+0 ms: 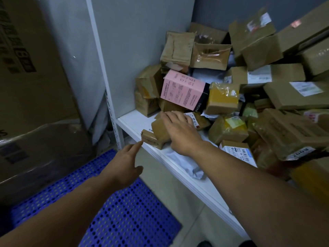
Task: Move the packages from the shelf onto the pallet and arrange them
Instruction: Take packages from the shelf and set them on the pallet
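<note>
We see the right hand resting open, fingers straight, on a tilted brown package at the shelf's near left corner. Below it a small flat box lies lengthwise along the front edge. The left hand, open, points its forefinger at the box's left end, above the blue pallet.
</note>
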